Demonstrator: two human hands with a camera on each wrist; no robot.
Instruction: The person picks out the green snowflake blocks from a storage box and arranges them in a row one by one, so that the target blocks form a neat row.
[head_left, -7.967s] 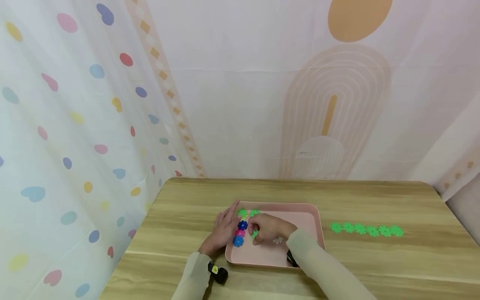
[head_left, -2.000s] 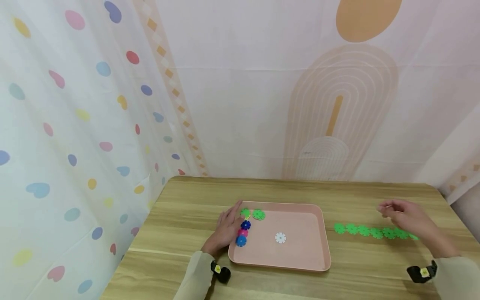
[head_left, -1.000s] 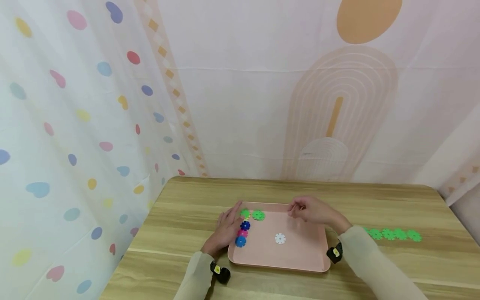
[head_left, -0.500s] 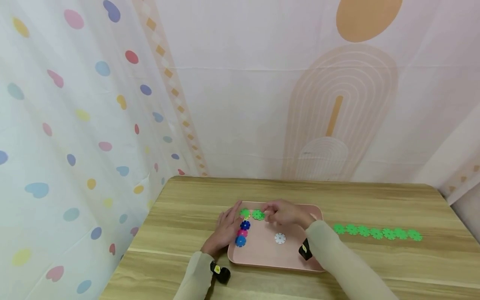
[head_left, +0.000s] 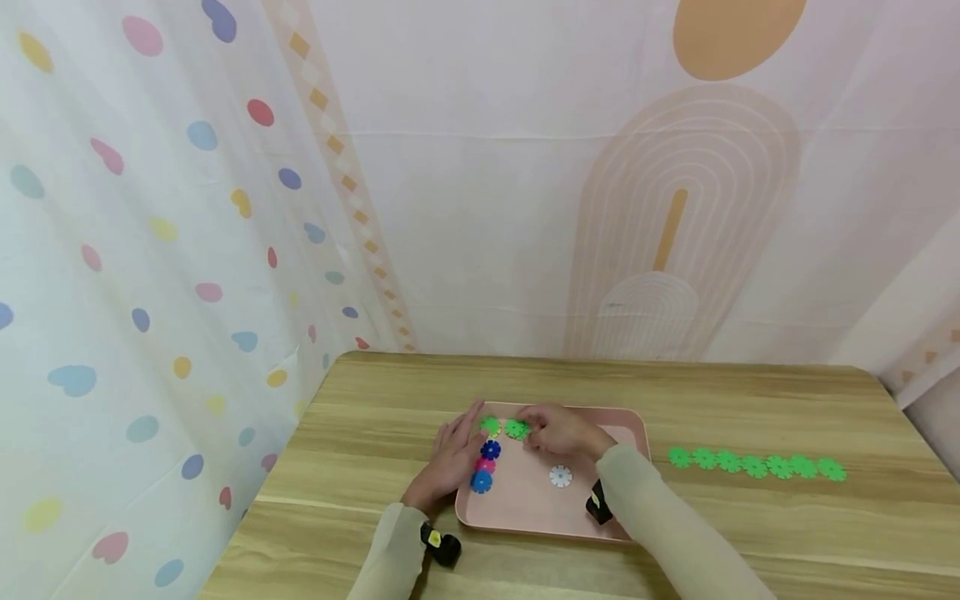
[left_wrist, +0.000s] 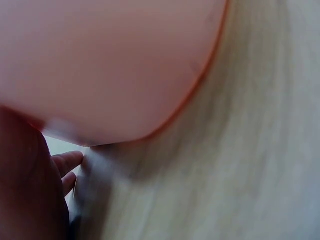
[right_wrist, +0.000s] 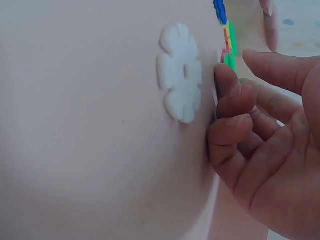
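My left hand (head_left: 450, 462) lies over the left wall of the pink tray (head_left: 555, 529), fingers straight, thumb reaching inside. Beside it runs a column of flower-shaped discs: a green disc (head_left: 490, 427) over a yellow one, then a dark blue disc (head_left: 491, 450), a pink disc (head_left: 486, 467) and a blue disc (head_left: 482, 482). My right hand (head_left: 561, 429) is at the tray's far side, fingertips right at the overlapping green discs (head_left: 514, 429). In the right wrist view its thumb and index finger stand apart, other fingers curled, and a white disc (right_wrist: 180, 72) lies nearby.
Several green discs (head_left: 727, 461) form a row on the wooden table (head_left: 750, 542), right of the tray. Behind the table hangs a patterned curtain (head_left: 480, 208).
A green disc has been added to the right end of the row since the oldest frame. My right hand has come from there back left to the green discs. The left hand stays put.
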